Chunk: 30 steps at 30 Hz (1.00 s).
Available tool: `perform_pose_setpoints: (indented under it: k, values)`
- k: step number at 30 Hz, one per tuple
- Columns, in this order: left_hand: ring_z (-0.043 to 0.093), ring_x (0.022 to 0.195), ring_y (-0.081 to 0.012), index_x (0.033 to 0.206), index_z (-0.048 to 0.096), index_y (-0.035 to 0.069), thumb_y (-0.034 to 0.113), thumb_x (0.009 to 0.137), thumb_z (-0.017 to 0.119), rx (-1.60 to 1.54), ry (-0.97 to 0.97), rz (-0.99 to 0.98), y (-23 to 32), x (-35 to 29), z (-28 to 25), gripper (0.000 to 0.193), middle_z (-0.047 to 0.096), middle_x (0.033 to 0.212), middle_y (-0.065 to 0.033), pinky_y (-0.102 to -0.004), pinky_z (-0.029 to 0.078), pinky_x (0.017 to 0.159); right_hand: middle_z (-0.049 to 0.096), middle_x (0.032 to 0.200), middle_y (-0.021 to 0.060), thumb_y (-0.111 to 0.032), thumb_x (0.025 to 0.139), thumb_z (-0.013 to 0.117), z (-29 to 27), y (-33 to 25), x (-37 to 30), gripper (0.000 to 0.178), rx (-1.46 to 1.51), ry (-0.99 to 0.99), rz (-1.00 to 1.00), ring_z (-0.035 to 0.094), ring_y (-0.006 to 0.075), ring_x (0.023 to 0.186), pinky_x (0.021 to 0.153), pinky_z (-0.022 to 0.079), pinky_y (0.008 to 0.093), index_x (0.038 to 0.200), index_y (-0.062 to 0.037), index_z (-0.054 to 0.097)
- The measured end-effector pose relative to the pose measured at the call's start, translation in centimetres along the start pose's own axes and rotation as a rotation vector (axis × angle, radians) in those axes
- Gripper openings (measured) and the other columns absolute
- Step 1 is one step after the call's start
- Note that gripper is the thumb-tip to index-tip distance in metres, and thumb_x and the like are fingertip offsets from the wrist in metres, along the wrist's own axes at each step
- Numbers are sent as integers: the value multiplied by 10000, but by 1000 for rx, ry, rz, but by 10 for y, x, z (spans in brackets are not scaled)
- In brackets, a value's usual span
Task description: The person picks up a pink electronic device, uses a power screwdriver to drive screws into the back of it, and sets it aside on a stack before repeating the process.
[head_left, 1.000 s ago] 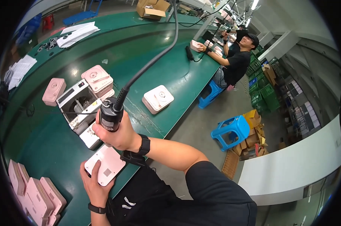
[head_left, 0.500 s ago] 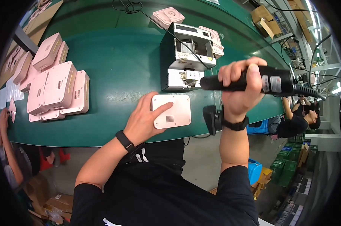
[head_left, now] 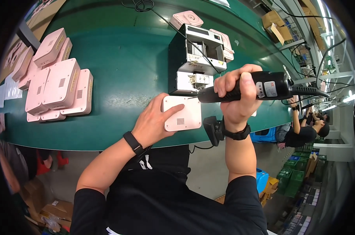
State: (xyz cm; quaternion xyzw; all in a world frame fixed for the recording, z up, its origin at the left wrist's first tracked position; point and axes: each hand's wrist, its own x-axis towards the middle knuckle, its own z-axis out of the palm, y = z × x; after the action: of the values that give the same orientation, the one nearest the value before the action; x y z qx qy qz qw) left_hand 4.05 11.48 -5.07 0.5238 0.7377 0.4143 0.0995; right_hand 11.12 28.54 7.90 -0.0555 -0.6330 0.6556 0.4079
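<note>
A pale pink box-shaped casing (head_left: 190, 118) lies on the green table, its vented face up and a screw hole near each corner. My left hand (head_left: 152, 120) grips it from the left side, fingers behind its edge and thumb across the top. In my right hand (head_left: 241, 92) is a black corded electric screwdriver (head_left: 272, 86), held nearly level with my fingers wrapped round it. Its thin tip points left, just over the casing's upper right corner; whether it touches a screw there I cannot tell. Behind the casing stands a black and silver screw feeder (head_left: 201, 64).
Several pink casings (head_left: 62, 84) are stacked on the left. More pink parts (head_left: 186, 18) lie behind the feeder, and a black cable (head_left: 165, 21) crosses over it. Another person's arm (head_left: 7, 164) is at the far left edge. People (head_left: 305, 133) work at the right.
My right hand has brought the screwdriver left and slightly down, from the feeder's front to the casing's upper right corner. My left hand keeps its hold on the casing.
</note>
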Motion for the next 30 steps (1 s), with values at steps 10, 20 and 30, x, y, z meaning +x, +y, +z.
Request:
perform_pose_setpoints:
  k: [10,20,30]
  values:
    - [515,1162,-379,1285,600,228,167,610,857,-8,2,4,1,0,3,725,425,1298,-180,-433,489,979,487,625,68,-180,938,506,-15,31,-5,124,41,51,17,458,172,472,491,436,357,937,-70,451]
    - [500,1193,-382,1291,595,230,181,606,865,22,3,3,8,-2,4,739,421,1310,-177,-437,484,988,481,625,66,-137,927,521,-8,10,-9,98,-22,38,1,463,172,479,491,438,351,926,-58,462]
    - [496,1207,-369,1281,610,229,215,624,863,-17,-2,29,14,11,23,704,430,1309,-177,-432,484,986,486,637,65,-161,943,492,-16,0,20,117,-125,27,-12,468,178,490,502,432,356,975,-51,470]
